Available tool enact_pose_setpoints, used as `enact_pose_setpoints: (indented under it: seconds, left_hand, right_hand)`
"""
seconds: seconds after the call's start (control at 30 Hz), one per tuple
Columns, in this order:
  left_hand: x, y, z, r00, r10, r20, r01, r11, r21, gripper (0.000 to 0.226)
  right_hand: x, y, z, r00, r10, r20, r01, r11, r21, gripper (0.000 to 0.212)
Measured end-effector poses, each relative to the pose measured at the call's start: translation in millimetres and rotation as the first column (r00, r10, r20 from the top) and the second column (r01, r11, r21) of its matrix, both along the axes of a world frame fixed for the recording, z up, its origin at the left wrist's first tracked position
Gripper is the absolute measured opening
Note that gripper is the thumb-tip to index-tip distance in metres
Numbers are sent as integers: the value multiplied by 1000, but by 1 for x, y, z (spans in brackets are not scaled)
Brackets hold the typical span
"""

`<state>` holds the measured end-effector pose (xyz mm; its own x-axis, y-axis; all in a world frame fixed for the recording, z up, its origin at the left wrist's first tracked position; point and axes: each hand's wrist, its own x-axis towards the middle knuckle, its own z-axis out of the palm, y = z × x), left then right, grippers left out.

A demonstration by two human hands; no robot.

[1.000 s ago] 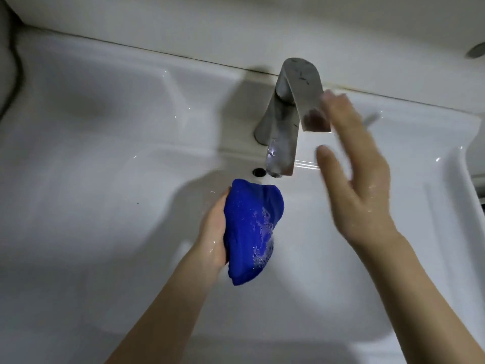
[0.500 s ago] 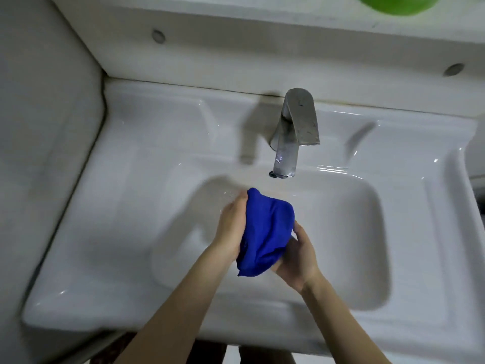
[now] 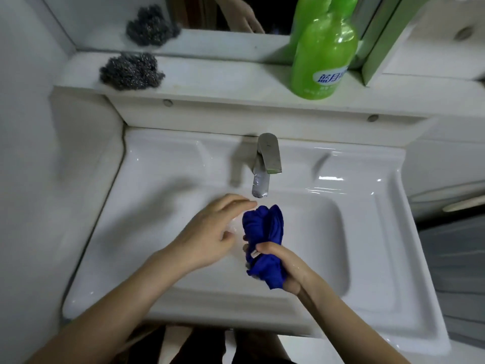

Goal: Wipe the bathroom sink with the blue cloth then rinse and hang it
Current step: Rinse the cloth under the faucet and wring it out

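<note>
The blue cloth [image 3: 265,240] is bunched into a twisted wad over the basin of the white sink [image 3: 162,179], just below the spout of the metal faucet [image 3: 265,164]. My right hand [image 3: 286,266] grips the lower part of the cloth, fingers curled round it. My left hand [image 3: 210,232] hovers just left of the cloth, fingers relaxed and extended, holding nothing. I see no water running from the spout.
On the ledge behind the sink stand a green soap bottle [image 3: 322,53] at the right and a steel wool scrubber [image 3: 131,72] at the left. A mirror [image 3: 236,14] runs above the ledge. A white wall [image 3: 26,127] borders the sink's left side.
The cloth has passed from my left hand to my right hand, and my left hand has let go. The camera has pulled back, bringing the ledge and bottle into view.
</note>
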<state>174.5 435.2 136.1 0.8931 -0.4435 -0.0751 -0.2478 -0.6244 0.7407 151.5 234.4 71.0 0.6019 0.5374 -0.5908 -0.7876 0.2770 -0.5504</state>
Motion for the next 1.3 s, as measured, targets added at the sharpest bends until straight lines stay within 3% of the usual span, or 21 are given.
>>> enact_pose_setpoints:
  seconds: [0.03,0.07,0.13,0.2,0.3,0.37,0.47,0.53,0.63,0.73,0.83,0.93,1.0,1.1,1.17,1.3]
  left_hand:
    - [2,7,1,979,-122,162,92,979,183,86]
    - [3,10,1,941,-246,233,160,928,336,95]
    - [7,5,-8,847,-435,306,267,845,463,98]
    - [12,-6,-13,773,-518,366,370,837,403,84]
    - [21,-15,-21,722,-540,432,453,842,294,63]
    - [24,-16,-32,717,-541,440,429,839,334,64]
    - [28,-15,-49,750,-541,381,357,816,454,60]
    - [29,-12,-55,779,-529,336,321,797,512,54]
    - [32,-12,-54,837,-493,238,308,783,540,37]
    - [38,-11,-46,897,-423,125,261,738,622,25]
    - [40,-15,-36,944,-330,11,238,703,671,23]
    - [37,-20,-30,976,-164,-144,218,755,618,10]
    - [35,-23,-28,968,-28,-250,164,825,542,19]
    - [31,-26,-21,903,105,-417,53,935,350,22]
    - [27,-30,-11,831,138,-539,-27,978,207,24]
    - [15,-40,-2,602,117,-790,-236,971,-35,27]
  right_hand:
    - [2,-5,7,999,47,-19,-46,998,40,55]
    - [5,-8,13,994,104,-21,-101,990,100,57]
    - [12,-12,22,964,266,18,-261,929,262,55]
    - [18,-10,30,891,443,95,-447,824,347,48]
    - [26,-11,37,793,596,126,-599,724,343,38]
    - [33,-14,38,763,641,88,-639,727,250,32]
    - [40,-16,34,734,679,-7,-677,732,-75,31]
    - [43,-14,34,725,689,-11,-657,687,-310,28]
    - [47,-8,44,665,746,37,-624,582,-521,21]
    - [53,-5,52,534,843,69,-510,386,-769,30]
    - [61,-3,50,453,889,63,-369,252,-895,22]
    - [64,-2,49,273,961,46,-155,91,-984,26]
    - [66,-3,50,129,991,47,44,41,-998,31]
    - [72,-9,47,-41,996,79,265,87,-960,37]
    - [76,-13,47,-103,990,97,352,127,-927,39]
    - [79,-23,44,-249,943,221,541,325,-776,38]
